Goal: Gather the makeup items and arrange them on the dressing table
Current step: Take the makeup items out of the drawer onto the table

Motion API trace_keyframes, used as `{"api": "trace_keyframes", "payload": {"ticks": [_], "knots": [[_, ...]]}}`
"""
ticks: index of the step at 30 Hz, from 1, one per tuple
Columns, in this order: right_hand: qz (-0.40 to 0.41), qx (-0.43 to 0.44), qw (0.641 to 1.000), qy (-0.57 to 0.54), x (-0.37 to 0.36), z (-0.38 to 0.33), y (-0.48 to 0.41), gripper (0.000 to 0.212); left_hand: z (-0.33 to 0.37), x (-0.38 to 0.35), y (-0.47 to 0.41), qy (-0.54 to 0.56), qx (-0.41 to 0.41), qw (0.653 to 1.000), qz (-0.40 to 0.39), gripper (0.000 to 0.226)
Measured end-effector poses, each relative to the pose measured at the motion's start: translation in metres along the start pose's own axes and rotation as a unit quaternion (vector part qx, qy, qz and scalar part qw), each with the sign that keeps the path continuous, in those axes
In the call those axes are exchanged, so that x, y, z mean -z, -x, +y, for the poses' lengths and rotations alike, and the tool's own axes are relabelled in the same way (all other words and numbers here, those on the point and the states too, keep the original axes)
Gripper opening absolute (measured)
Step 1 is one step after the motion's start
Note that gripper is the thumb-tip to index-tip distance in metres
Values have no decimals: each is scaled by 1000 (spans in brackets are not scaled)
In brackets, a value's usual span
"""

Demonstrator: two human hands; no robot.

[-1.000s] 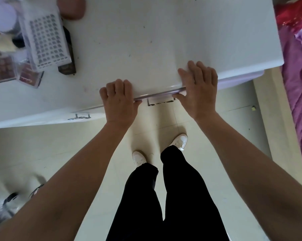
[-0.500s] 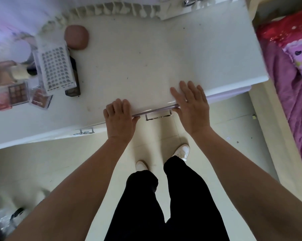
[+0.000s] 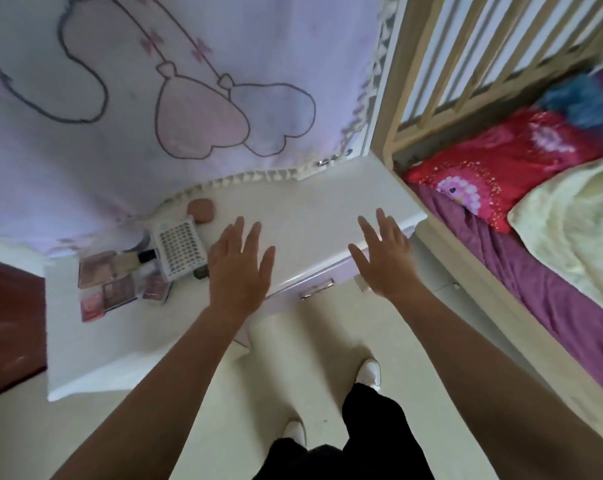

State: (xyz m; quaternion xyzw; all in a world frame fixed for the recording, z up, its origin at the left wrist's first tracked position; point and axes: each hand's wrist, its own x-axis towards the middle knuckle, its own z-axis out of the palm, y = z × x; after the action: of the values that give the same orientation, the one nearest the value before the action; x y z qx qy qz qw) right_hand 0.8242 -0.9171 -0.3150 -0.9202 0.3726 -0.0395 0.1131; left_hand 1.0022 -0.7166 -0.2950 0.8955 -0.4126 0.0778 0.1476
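Observation:
The white dressing table (image 3: 310, 216) stands below a lilac cloth with a pink heart drawing. On its left part lie several makeup items: eyeshadow palettes (image 3: 114, 289), a foundation bottle (image 3: 133, 259), a white box of false nails (image 3: 179, 249) and a round pink puff (image 3: 200, 210) further back. My left hand (image 3: 239, 265) hovers over the table's front edge with fingers spread, holding nothing. My right hand (image 3: 383, 256) is raised near the table's right front corner, also spread and holding nothing.
A drawer with a metal handle (image 3: 316, 288) sits under the tabletop. A wooden bed frame (image 3: 466, 282) with purple sheet, red pillow (image 3: 501, 168) and pale blanket is close on the right. A dark red cabinet (image 3: 9, 323) stands at the left. My legs and white shoes are below.
Both hands have lifted off the table's front edge and opened with fingers spread. The view has tilted up, so the cloth and the bed are in sight.

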Motion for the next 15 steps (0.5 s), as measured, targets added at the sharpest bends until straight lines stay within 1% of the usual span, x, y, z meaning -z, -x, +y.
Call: {"api": "trace_keyframes", "payload": {"ticks": [2, 4, 6, 8, 12, 15], "knots": [[58, -5, 998, 26, 17, -5, 28, 62, 8, 25, 2, 13, -52, 998, 35, 57], [107, -11, 994, 35, 32, -6, 53, 65, 19, 38, -1, 25, -87, 995, 50, 62], [146, -44, 987, 50, 55, -3, 86, 67, 43, 52, -2, 38, -134, 989, 53, 63], [184, -82, 978, 62, 84, 12, 127, 68, 83, 65, -1, 69, -185, 979, 43, 63], [251, -164, 948, 106, 146, 58, 226, 69, 186, 96, 15, 138, -304, 942, 43, 63], [304, -250, 910, 128, 191, 88, 314, 70, 267, 131, 51, 186, -387, 902, 50, 66]]}}
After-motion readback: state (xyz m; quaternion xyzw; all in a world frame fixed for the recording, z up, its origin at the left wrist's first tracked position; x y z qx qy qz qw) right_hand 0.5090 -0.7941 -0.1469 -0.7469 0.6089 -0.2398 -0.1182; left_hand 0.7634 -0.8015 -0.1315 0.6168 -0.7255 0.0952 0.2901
